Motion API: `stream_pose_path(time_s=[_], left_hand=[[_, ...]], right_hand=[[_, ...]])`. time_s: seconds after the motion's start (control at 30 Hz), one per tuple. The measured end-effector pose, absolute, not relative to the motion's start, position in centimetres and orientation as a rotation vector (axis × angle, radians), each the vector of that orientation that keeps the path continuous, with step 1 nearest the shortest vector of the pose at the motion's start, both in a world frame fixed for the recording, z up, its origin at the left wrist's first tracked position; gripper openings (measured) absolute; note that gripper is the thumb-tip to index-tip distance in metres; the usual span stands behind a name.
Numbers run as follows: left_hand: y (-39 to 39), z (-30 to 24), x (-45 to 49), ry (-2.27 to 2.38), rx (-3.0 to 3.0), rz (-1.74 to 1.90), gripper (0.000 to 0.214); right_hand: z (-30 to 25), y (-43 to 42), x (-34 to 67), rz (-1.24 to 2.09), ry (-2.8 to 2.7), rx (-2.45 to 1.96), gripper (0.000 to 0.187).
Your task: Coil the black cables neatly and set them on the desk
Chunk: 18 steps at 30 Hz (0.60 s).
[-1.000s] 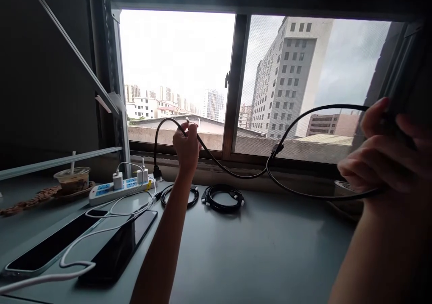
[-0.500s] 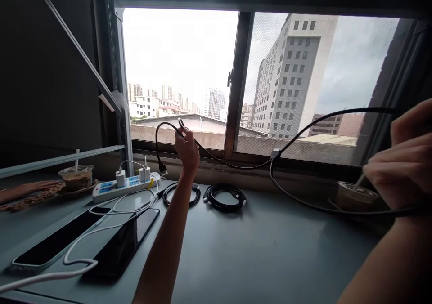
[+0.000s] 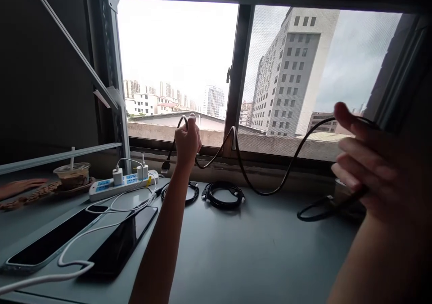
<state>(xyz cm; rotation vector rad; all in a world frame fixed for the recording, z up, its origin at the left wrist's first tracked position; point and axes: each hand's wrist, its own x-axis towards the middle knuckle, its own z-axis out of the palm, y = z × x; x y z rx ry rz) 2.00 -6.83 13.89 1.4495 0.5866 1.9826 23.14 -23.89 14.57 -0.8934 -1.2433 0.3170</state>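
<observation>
Daylight is filling the window (image 3: 178, 47) behind our bench (image 3: 243, 259); above it we are holding a black cable (image 3: 265, 193), left fingers (image 3: 191, 126) closed around it, right fingers (image 3: 366, 155) loosely curled, its middle sagging between.

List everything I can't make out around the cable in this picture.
All in the head view:
Left hand: its back hides most of the black cable inside the grip.
Right hand: shadow and blur obscure its hold.
Cup at right: mostly hidden by that hand.
Left coil: partly covered by the left forearm.
Another person's hand: cut off by the left edge.
</observation>
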Motion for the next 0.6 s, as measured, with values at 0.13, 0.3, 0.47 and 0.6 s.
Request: stream_pose_path(time_s=[0.13,0.3,0.47,0.6], left_hand=[[-6.9,13.6,2.6,0.613,1.582,1.963,0.057],[-7.5,13.7,3.6,0.579,1.611,2.024,0.058],[-10.1,14.1,4.8,0.519,1.548,2.009,0.053],[-12.3,13.8,5.9,0.513,1.676,1.969,0.053]], right_hand=[[15.0,-22.5,20.5,0.489,-1.147,-0.890,0.032],[14.4,-20.6,20.0,0.404,-1.216,-1.013,0.056],[13.6,-19.1,19.3,0.428,-1.489,-1.149,0.070],[13.2,-18.4,18.3,0.508,-1.591,-1.186,0.074]])
